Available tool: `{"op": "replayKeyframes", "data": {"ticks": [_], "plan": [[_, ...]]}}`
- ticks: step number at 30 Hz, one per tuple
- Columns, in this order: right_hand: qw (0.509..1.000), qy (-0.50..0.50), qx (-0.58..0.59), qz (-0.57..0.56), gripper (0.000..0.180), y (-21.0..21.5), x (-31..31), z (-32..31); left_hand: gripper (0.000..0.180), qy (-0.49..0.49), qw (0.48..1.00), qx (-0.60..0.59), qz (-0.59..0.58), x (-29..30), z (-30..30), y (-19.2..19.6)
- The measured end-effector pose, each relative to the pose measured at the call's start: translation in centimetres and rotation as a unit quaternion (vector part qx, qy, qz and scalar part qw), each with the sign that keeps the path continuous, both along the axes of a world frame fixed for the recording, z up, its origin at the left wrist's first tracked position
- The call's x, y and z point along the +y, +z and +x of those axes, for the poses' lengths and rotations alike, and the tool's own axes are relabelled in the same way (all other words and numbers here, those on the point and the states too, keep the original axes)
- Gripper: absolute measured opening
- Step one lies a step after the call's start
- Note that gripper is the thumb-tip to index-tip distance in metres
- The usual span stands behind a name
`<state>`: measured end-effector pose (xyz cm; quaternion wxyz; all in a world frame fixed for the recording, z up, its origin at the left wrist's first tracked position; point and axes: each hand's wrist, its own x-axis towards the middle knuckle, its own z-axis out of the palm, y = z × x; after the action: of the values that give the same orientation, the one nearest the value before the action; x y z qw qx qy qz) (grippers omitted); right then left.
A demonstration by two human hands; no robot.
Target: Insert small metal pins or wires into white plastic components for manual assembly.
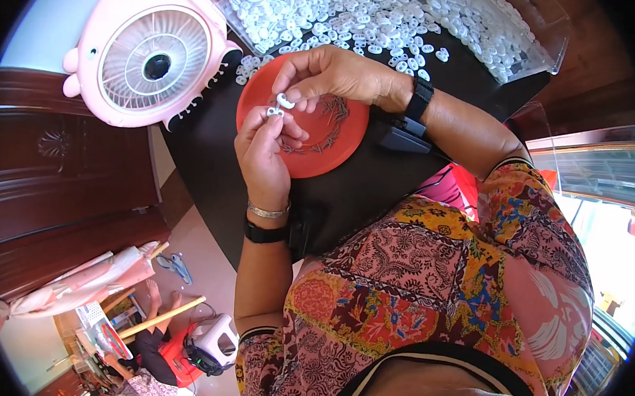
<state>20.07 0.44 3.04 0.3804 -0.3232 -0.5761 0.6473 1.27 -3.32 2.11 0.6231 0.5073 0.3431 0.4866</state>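
Observation:
Over a round orange-red plate [310, 169], my two hands meet with their fingertips almost touching. My left hand [263, 148] pinches a small white plastic piece [275, 112] between thumb and finger. Just above it, my right hand [333, 75] grips another small white plastic piece [285, 101]. Whether the two pieces touch I cannot tell. On the plate lie many thin grey metal pins [331, 129], partly covered by my hands. Beyond the plate spreads a large heap of white oval plastic pieces [323, 11] with holes in them.
A clear bin [555, 59] at the far right holds more white pieces. At the left edge of the black table [339, 207] stands a pink fan [89, 94]. A dark wooden cabinet [61, 180] is at left. Another person [148, 363] sits at lower left near a red stool [177, 357].

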Motion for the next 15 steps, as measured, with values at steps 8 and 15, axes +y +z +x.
{"op": "replayKeyframes", "data": {"ticks": [8,15], "plan": [[0.999,-0.013,0.030,0.006,0.019,0.0,-0.5,-0.7,0.018,-0.002,1.000,-0.029,0.002,0.0,0.1,0.2],[0.990,-0.022,0.011,0.142,0.019,-0.5,-0.6,-1.3,0.020,0.002,0.998,-0.066,-0.009,0.4,-0.4,0.0]]}}
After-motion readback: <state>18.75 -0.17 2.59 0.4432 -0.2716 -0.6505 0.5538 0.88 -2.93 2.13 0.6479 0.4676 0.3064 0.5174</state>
